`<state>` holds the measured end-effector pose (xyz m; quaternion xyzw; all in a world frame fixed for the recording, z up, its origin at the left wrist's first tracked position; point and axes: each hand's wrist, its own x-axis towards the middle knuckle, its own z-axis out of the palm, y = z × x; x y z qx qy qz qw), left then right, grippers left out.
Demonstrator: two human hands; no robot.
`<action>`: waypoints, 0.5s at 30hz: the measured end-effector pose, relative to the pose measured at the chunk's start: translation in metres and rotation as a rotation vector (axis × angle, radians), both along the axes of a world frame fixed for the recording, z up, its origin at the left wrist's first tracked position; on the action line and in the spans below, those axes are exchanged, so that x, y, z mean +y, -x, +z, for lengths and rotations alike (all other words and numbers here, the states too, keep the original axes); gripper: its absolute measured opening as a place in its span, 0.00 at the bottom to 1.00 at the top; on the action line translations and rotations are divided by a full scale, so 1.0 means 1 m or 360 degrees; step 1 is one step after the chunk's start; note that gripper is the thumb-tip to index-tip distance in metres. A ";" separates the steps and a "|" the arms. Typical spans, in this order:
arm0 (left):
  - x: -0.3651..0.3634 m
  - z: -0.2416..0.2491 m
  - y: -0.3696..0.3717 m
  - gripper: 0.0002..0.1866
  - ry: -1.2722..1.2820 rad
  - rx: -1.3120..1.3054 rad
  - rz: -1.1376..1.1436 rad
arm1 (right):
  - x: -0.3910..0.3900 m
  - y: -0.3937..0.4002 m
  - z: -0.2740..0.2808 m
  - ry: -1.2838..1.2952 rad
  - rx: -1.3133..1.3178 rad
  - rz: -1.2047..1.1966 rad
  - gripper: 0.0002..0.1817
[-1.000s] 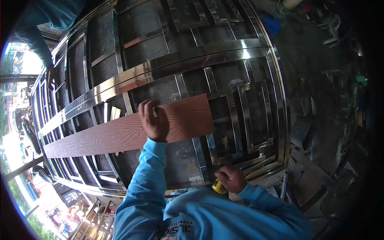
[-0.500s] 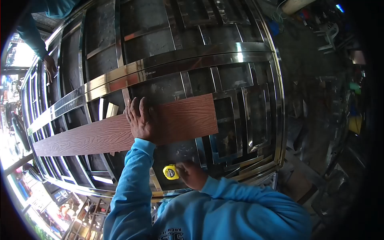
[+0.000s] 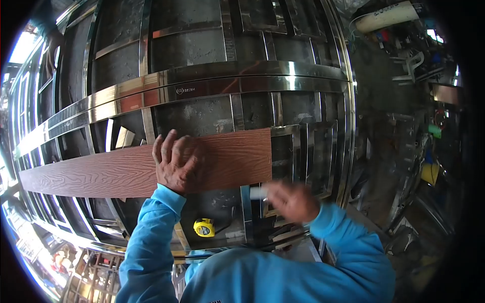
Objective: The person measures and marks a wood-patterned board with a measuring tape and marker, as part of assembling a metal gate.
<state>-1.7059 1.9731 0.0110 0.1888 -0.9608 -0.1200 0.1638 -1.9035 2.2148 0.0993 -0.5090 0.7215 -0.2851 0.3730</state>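
Note:
A long reddish-brown plank with a wood-grain surface [image 3: 116, 169] lies across the shiny metal frame [image 3: 202, 81]. My left hand [image 3: 177, 159] rests on top of the plank, fingers apart and bent over its far part. Just off the plank's near right corner is my right hand [image 3: 293, 201], smeared by motion; a pale blurred shape shows beside its fingertips, and I cannot make out whether it is held. A yellow tape measure [image 3: 204, 228] lies below the plank, between my two forearms, with neither hand touching it.
Another person's hand [image 3: 51, 53] is at the frame's far left. Small metal offcuts [image 3: 125, 137] lie behind the plank. On the right side are a white plastic chair [image 3: 411, 65], a pale cylinder [image 3: 386, 17] and a yellow object [image 3: 430, 173] among clutter.
My right hand has let go of the tape measure and moved right, to the plank's end. My left hand stays on the plank. The view has shifted slightly.

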 end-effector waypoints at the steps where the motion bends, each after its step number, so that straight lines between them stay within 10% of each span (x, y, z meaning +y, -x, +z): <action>1: 0.000 -0.002 -0.001 0.18 0.0001 0.0012 -0.0025 | -0.027 0.019 0.000 0.0254 0.0148 -0.0047 0.14; 15: -0.004 0.000 0.002 0.22 -0.0070 0.0027 -0.0139 | -0.117 0.082 -0.048 0.0374 0.0649 0.0639 0.14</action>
